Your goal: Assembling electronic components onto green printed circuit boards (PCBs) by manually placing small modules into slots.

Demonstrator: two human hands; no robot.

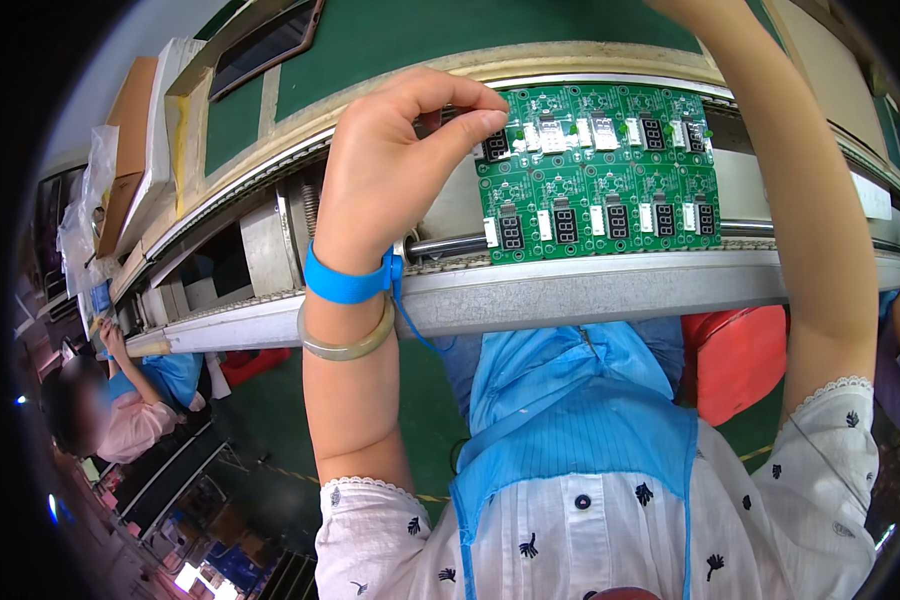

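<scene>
My left hand [395, 150] is at the upper left corner of a green circuit board panel [600, 168]. Its thumb and forefinger are pinched together there; whatever lies between them is too small or hidden to name. Two rows of black digit displays [566, 226] and white connectors [544, 224] cover the panel. Small green round parts [710, 133] stand along the upper row, where some displays shine white with glare. My right arm [820, 200] reaches up past the panel's right side; its hand [682, 6] is cut off by the top edge, fingers out of sight.
The panel lies across a conveyor with a metal front rail [590, 292] and a shaft [450, 246]. Beyond is a green work surface [450, 30] with a phone [265, 48] at far left. A red stool [735, 365] stands below right. Another person [135, 415] sits at left.
</scene>
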